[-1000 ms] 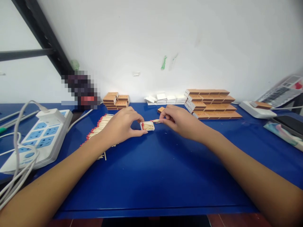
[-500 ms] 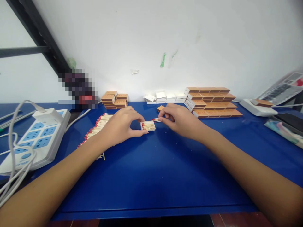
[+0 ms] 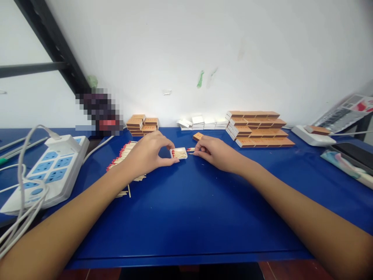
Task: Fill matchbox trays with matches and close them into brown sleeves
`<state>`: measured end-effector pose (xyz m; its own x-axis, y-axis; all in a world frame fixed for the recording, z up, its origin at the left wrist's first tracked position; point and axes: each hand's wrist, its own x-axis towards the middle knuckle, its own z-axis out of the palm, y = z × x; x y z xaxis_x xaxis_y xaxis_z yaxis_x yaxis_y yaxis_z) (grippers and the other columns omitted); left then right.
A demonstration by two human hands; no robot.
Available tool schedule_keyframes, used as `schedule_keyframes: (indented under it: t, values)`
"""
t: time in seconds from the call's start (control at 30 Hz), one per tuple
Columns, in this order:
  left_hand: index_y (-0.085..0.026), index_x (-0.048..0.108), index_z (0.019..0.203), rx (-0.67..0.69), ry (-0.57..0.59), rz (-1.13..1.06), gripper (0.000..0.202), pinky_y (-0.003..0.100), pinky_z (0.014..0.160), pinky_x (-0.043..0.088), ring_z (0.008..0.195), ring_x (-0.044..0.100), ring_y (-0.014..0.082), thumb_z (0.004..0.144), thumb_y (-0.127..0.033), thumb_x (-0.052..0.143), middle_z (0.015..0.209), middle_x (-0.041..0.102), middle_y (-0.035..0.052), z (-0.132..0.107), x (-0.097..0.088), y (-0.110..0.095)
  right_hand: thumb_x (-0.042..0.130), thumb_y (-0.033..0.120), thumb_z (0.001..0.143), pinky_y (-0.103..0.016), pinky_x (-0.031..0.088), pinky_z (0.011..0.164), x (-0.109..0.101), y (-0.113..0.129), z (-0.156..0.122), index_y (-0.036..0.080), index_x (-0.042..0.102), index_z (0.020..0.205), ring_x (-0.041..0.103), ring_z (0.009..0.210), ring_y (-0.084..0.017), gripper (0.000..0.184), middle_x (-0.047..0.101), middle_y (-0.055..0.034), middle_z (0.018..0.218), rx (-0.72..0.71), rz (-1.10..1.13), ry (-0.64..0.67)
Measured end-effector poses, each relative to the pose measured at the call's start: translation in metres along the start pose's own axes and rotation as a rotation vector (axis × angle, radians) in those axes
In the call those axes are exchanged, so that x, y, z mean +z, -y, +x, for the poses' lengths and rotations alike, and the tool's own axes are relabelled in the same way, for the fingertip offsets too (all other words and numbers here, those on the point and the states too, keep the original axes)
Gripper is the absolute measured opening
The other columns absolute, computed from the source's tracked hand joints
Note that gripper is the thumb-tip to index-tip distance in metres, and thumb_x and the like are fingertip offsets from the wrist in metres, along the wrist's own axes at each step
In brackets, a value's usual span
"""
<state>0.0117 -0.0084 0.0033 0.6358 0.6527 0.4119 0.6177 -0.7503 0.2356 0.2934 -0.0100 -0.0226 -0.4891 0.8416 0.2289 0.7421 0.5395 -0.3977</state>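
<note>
Pinching the tray (image 3: 179, 154), your left hand (image 3: 145, 155) has a narrow grip; your right hand (image 3: 217, 154) pinches matches (image 3: 190, 151) beside it. Writing on the boxes (image 3: 259, 128) is unreadable.

Light: bright, even, diffuse; white wall (image 3: 204, 46) nearly washed out behind.
Shadows: faint, soft-edged, under left hand (image 3: 145, 155) and right hand (image 3: 217, 153) on the blue table (image 3: 189, 217).
Glare: faint sheen on the table, far right.
Focus: sharp at centre; tray (image 3: 179, 153) and loose matches (image 3: 190, 151) distinct.
Distortion: wide-angle stretch at left and right edges, power strip (image 3: 49, 171) bowed, forearms (image 3: 305, 217) swollen near.
Masking: one pixelated patch (image 3: 99, 111), far left.
</note>
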Motion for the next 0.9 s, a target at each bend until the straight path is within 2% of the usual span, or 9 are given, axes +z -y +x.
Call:
schedule_keyframes:
  t: [0.33, 0.63, 0.9]
  values:
    - [-0.021, 0.078, 0.097, 0.004, 0.016, 0.016, 0.025, 0.033, 0.076, 0.042, 0.088, 0.063, 0.0226, 0.085, -0.041, 0.088, 0.091, 0.074, 0.0036, 0.0002, -0.0002, -0.001, 0.061, 0.025, 0.102, -0.03, 0.041, 0.074, 0.0064, 0.0028, -0.0004, 0.02, 0.067, 0.099, 0.057, 0.082, -0.018, 0.008, 0.063, -0.006, 0.1, -0.004, -0.025, -0.087]
    - [-0.02, 0.079, 0.099, -0.021, 0.018, -0.003, 0.028, 0.033, 0.076, 0.043, 0.091, 0.064, 0.0238, 0.085, -0.043, 0.088, 0.092, 0.073, 0.0047, 0.0002, 0.0, -0.001, 0.06, 0.024, 0.102, -0.03, 0.04, 0.073, 0.006, -0.0003, 0.0007, 0.019, 0.07, 0.1, 0.055, 0.08, -0.017, 0.012, 0.061, -0.006, 0.099, 0.003, -0.016, -0.071]
    - [-0.02, 0.078, 0.097, -0.021, 0.025, -0.007, 0.025, 0.033, 0.077, 0.043, 0.09, 0.063, 0.0226, 0.084, -0.039, 0.089, 0.093, 0.073, 0.0037, 0.0004, -0.0005, -0.0044, 0.056, 0.026, 0.105, -0.031, 0.041, 0.074, 0.0032, 0.0007, -0.0006, 0.019, 0.065, 0.099, 0.056, 0.08, -0.018, 0.013, 0.061, -0.0069, 0.101, -0.035, -0.031, -0.069]
